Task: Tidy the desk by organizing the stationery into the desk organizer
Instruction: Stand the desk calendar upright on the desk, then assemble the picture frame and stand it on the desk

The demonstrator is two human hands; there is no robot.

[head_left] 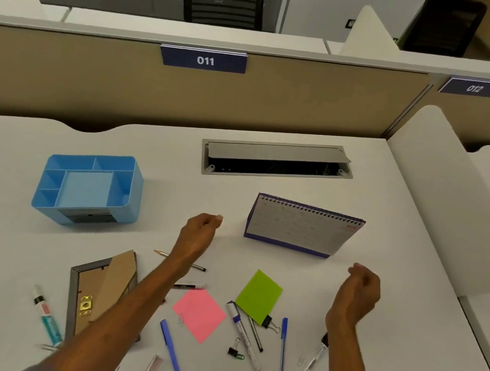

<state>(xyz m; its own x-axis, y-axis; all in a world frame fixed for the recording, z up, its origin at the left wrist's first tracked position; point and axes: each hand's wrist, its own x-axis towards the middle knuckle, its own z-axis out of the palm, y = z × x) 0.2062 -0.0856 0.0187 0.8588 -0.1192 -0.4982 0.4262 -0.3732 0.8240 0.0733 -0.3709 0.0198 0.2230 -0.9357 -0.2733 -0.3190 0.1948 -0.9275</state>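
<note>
**Q:** Entry one, the destination?

**A:** Blue desk organizer (89,189), left of centre on the white bench (415,276). Nothing shows in its compartments, and its drawer face is turned toward the lower edge of the frame.

**Q:** Entry two, the hands?

**A:** Left hand (201,229), mid-frame above the bench, fingers curled in, nothing seen in it. Right hand (363,284), right of centre just below the desk calendar (301,226), fingers likewise curled, nothing seen in it.

**Q:** Entry three, the stock to be filed?

**A:** It is all loose in the lower middle of the frame, below both hands.
- Pencil (163,254): long axis nearly left to right, running under the left forearm.
- Blue pen (172,355): slanting down to the right.
- Second blue pen (282,355): lying nearly top to bottom, beside the right forearm.
- Pink sticky note (199,314) and green sticky note (259,295): lying between the arms.

**Q:** The governing relation?

**A:** The organizer lies left of the left hand and slightly above it, well apart from the right hand. In my judgement the left hand is the better carrier. It would draw back toward the pencil, then travel up and left to a narrow compartment.
</note>
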